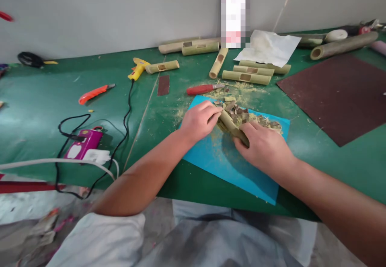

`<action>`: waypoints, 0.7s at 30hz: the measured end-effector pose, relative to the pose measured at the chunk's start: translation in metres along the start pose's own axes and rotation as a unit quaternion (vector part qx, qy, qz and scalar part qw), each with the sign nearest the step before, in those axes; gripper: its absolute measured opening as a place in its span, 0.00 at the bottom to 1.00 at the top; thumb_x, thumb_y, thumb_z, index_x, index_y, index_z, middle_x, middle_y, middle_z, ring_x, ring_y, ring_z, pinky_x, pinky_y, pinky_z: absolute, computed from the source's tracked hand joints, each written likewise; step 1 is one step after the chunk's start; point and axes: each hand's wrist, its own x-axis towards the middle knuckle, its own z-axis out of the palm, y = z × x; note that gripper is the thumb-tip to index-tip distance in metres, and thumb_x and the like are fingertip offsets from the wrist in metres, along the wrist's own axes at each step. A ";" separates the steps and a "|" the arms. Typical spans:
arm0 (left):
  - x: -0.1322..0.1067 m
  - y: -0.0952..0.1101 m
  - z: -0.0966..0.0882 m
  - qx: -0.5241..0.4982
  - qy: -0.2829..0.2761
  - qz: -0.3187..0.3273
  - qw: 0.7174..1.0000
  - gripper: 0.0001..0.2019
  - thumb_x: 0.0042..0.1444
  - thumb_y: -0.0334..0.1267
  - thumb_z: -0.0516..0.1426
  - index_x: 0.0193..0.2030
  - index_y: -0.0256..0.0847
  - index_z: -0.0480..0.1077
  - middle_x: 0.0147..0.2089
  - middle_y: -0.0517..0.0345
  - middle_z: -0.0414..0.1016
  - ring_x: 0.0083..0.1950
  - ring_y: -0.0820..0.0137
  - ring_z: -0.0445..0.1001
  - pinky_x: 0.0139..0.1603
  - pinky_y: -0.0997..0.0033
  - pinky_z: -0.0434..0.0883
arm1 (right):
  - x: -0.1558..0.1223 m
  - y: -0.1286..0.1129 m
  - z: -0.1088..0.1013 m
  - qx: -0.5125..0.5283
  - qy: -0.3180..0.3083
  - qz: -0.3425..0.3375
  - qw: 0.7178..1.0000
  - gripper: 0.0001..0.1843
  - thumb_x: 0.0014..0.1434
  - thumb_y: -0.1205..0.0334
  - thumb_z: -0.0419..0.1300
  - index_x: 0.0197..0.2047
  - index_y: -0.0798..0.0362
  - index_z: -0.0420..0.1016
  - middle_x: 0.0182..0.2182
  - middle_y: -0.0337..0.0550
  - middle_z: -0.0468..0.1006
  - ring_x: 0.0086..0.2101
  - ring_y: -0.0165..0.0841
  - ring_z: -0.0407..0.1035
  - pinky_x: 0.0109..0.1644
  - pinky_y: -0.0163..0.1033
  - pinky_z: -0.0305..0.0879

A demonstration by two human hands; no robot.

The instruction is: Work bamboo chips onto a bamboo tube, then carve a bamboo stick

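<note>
Your left hand (199,118) and right hand (263,143) are clamped on the bamboo tube (230,124) between them, over the blue sheet (211,156). Loose chips (237,111) just beyond your right hand: a hard twist could scatter them; a slack grip could let the tube roll.

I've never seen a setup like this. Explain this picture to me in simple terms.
There is no machine here: these are a person's bare hands, filmed by a camera worn on that person's head, looking forward and down. The left hand and right hand hold a bamboo piece between them, over a blue sheet littered with chips. Elsewhere on the green table lie a red-handled tool, an orange cutter, a yellow glue gun, several notched bamboo tubes and a dark brown sheet.
</note>
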 end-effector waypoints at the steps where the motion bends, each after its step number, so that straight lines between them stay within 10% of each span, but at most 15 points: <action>1: 0.001 0.001 -0.001 0.001 0.010 0.001 1.000 0.11 0.69 0.36 0.55 0.48 0.38 0.79 0.41 0.51 0.81 0.42 0.69 0.79 0.43 0.70 0.76 | 0.001 0.000 0.000 0.011 0.004 0.000 1.000 0.12 0.65 0.57 0.55 0.38 0.56 0.74 0.34 0.49 0.77 0.31 0.36 0.69 0.30 0.40 0.47; 21: -0.006 0.018 0.005 -0.052 -0.098 0.040 0.993 0.15 0.72 0.40 0.50 0.46 0.38 0.78 0.38 0.52 0.78 0.40 0.68 0.77 0.40 0.70 0.74 | 0.007 0.004 0.002 0.014 -0.029 0.017 0.999 0.13 0.67 0.56 0.55 0.38 0.55 0.75 0.37 0.49 0.77 0.35 0.37 0.70 0.31 0.40 0.47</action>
